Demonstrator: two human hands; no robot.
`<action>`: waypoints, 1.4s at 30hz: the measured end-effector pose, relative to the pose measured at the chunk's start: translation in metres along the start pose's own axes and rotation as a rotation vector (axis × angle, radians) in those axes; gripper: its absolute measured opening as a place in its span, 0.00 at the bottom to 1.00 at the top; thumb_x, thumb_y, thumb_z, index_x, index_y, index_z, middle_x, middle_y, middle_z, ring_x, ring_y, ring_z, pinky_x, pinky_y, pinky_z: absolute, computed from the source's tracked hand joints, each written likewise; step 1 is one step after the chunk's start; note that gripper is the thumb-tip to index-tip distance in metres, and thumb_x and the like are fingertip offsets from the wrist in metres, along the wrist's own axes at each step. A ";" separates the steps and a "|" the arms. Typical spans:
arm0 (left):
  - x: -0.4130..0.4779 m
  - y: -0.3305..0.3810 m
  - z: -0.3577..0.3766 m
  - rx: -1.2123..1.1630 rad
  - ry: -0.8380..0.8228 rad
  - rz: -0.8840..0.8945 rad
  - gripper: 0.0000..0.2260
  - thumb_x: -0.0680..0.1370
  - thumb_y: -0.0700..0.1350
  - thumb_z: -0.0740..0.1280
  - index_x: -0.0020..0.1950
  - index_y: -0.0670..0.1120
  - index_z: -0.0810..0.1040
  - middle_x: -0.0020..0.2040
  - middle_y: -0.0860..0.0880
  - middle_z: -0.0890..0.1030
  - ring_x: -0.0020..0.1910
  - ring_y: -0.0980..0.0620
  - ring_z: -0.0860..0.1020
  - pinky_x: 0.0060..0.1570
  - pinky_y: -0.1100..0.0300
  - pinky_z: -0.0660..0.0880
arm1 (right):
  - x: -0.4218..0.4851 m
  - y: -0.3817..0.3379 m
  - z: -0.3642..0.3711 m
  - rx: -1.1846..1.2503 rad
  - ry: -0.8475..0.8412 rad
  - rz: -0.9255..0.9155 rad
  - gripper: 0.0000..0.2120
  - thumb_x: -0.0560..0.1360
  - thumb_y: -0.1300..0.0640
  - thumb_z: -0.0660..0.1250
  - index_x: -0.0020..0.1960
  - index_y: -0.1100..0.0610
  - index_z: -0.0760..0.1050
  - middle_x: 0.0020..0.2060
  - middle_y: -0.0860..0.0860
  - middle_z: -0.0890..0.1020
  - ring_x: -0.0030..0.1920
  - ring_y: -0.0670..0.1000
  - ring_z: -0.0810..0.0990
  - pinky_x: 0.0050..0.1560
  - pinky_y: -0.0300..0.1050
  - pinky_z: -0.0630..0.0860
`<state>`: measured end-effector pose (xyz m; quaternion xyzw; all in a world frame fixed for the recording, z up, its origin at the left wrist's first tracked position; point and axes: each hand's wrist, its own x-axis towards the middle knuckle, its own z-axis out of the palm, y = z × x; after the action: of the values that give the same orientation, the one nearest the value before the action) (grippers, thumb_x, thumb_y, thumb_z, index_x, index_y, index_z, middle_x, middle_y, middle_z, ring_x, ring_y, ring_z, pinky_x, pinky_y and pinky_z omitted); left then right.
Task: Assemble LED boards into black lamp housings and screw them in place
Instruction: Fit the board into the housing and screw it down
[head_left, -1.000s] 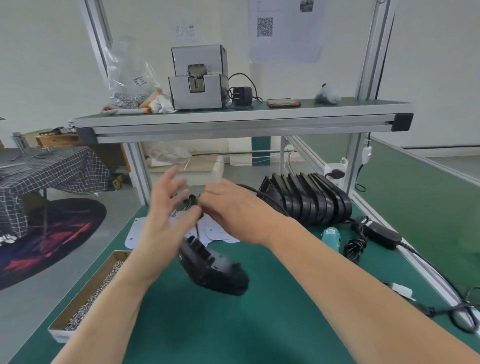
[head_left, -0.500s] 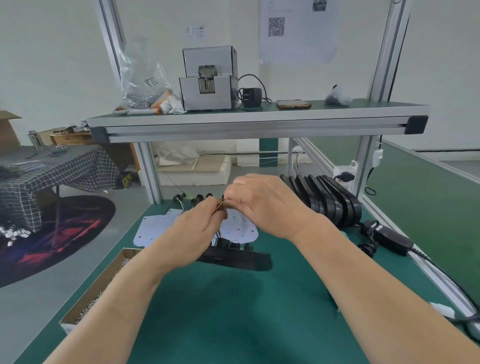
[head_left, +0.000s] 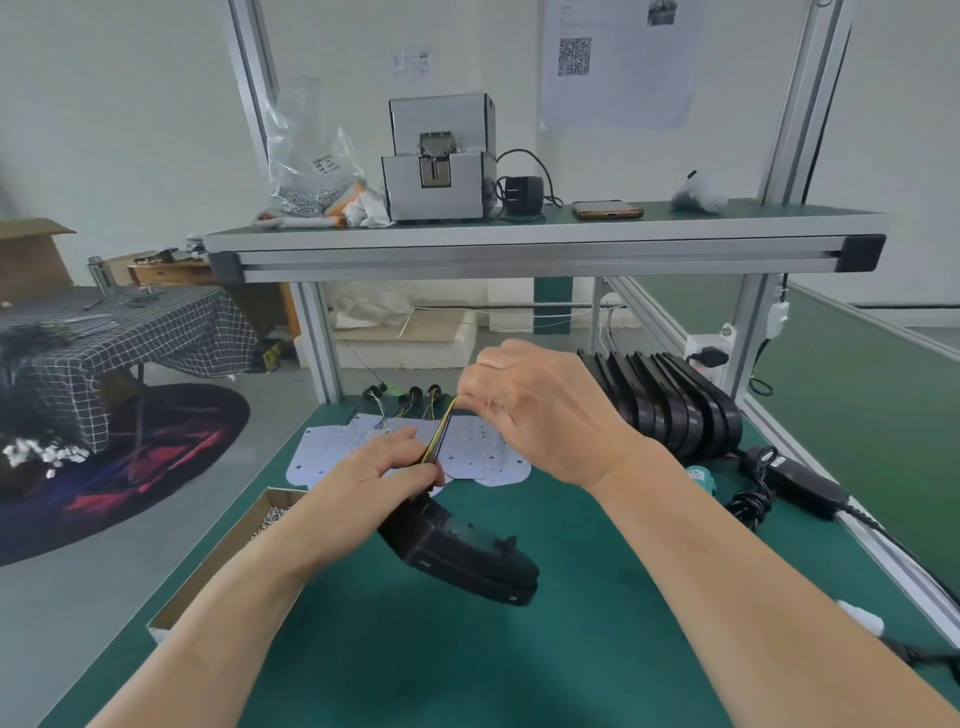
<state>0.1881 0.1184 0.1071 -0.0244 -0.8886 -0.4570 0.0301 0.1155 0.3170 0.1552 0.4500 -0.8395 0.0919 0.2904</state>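
Observation:
A black lamp housing (head_left: 462, 556) hangs tilted above the green table, held at its upper end by my left hand (head_left: 382, 467). A bundle of yellow and dark wires (head_left: 441, 434) runs up from the housing to my right hand (head_left: 535, 410), which pinches its upper end. Behind my hands, white LED boards (head_left: 483, 457) with wired connectors lie flat on the table. A row of black housings (head_left: 670, 405) stands on edge at the right.
A cardboard box of screws (head_left: 234, 545) sits at the table's left edge. A teal screwdriver (head_left: 701, 478), a black power adapter (head_left: 795, 480) and cables lie at the right. The upper shelf (head_left: 519, 244) carries a screw feeder, a bag and a phone.
The housing has come up off the table and now hangs tilted from my left hand. My right hand has drawn the wire bundle upward and taut.

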 end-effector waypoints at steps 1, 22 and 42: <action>-0.001 0.001 0.001 -0.013 0.028 0.017 0.14 0.72 0.56 0.62 0.47 0.49 0.82 0.53 0.56 0.81 0.57 0.56 0.77 0.61 0.52 0.69 | 0.001 0.000 -0.001 0.008 0.020 -0.005 0.16 0.86 0.48 0.56 0.50 0.56 0.76 0.41 0.49 0.76 0.44 0.50 0.70 0.42 0.53 0.75; -0.009 -0.007 0.029 -1.008 -0.073 0.375 0.17 0.72 0.37 0.71 0.59 0.51 0.83 0.60 0.46 0.84 0.58 0.47 0.82 0.56 0.54 0.79 | 0.023 0.042 -0.026 0.081 0.290 0.129 0.03 0.77 0.62 0.65 0.48 0.60 0.77 0.46 0.54 0.77 0.47 0.56 0.76 0.47 0.54 0.75; 0.003 -0.054 0.066 -1.577 -0.127 0.036 0.25 0.56 0.41 0.87 0.49 0.40 0.84 0.42 0.44 0.80 0.37 0.48 0.82 0.38 0.57 0.82 | -0.060 0.066 -0.001 0.515 0.214 0.885 0.28 0.85 0.46 0.56 0.37 0.62 0.81 0.32 0.55 0.85 0.34 0.52 0.83 0.45 0.44 0.76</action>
<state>0.1793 0.1403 0.0253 -0.0787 -0.3020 -0.9492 -0.0393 0.0875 0.3976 0.1290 0.0974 -0.8650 0.4549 0.1879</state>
